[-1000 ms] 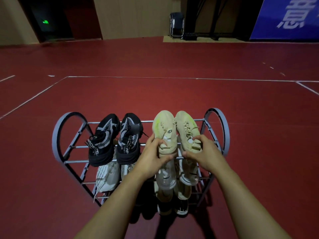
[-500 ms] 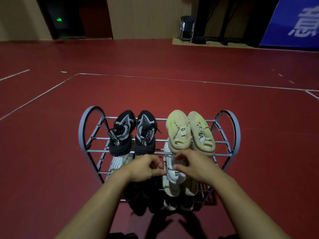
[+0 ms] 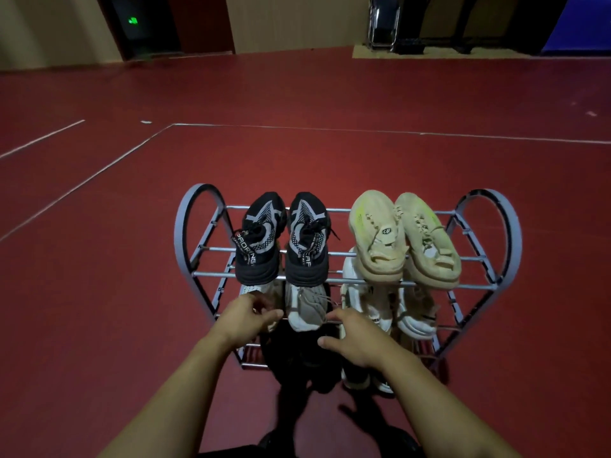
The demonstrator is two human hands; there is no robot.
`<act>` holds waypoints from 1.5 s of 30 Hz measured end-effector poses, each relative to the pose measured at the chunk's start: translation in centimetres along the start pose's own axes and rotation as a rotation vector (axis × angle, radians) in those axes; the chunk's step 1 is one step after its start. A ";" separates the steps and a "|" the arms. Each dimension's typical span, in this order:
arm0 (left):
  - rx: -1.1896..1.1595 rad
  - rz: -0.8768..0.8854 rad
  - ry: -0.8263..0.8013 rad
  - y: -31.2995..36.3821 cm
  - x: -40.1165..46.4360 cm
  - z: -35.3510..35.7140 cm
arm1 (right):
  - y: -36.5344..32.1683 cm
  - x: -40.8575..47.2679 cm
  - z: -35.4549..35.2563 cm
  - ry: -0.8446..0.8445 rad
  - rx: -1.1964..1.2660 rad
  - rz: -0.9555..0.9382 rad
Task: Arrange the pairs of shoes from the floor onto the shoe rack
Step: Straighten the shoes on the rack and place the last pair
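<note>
Metal shoe rack carries black shoes and cream shoes on its top tier. Left hand and right hand hover at the middle tier, fingers loosely curled, holding nothing. Risk: a knock could dislodge the overhanging heels.

"PROFING" down the left black shoe's strap

The hall is dim, and the red floor is brightest just beyond the shoe rack and darkens toward every edge. Hard black shadows pool under the rack and beneath the forearms. Wide-angle distortion bends the floor lines. The far wall is murky, and a small green light glows there.
</note>
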State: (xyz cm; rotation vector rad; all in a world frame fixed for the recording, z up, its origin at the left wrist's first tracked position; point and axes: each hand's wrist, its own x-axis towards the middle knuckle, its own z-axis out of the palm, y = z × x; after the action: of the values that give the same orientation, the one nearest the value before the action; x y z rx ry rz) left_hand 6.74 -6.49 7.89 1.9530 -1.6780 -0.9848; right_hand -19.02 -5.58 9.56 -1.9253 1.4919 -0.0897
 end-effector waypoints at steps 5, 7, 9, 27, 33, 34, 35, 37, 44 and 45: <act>0.054 -0.019 0.109 0.3 1.1 2.3 | 0.6 2.6 0.2 0.011 0.060 0.040; 0.036 -0.069 0.174 0.5 2.2 3.6 | 0.8 3.7 0.2 0.025 0.048 0.048; 0.036 -0.148 0.230 0.4 3.6 4.9 | 0.8 4.6 0.1 0.033 0.040 0.054; 0.096 -0.052 0.187 -1.3 3.8 2.7 | -0.4 4.9 -0.5 0.031 -0.096 -0.117; 0.084 0.172 0.000 -3.2 -0.3 -1.5 | -1.3 3.2 -0.7 0.017 -0.111 -0.235; 0.076 0.199 -0.029 -3.8 -0.8 -2.0 | -1.3 3.0 -0.6 0.020 -0.110 -0.262; 0.078 0.224 -0.057 -4.3 -1.2 -2.3 | -1.4 2.7 -0.6 0.018 -0.115 -0.281; 0.141 0.280 -0.102 -4.6 -2.0 -3.0 | -1.6 2.4 -0.5 0.019 -0.125 -0.315; 0.240 0.397 -0.145 -4.8 -3.8 -5.2 | -1.9 3.0 -0.3 0.006 -0.182 -0.340; 0.254 0.415 -0.141 -4.8 -4.0 -5.5 | -1.9 3.2 -0.3 -0.006 -0.179 -0.335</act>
State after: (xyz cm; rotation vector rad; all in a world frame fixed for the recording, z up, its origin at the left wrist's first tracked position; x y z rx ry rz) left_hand 13.91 -2.45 9.39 1.6002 -2.2645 -0.7956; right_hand -16.47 -8.28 9.74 -2.3047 1.1948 -0.1026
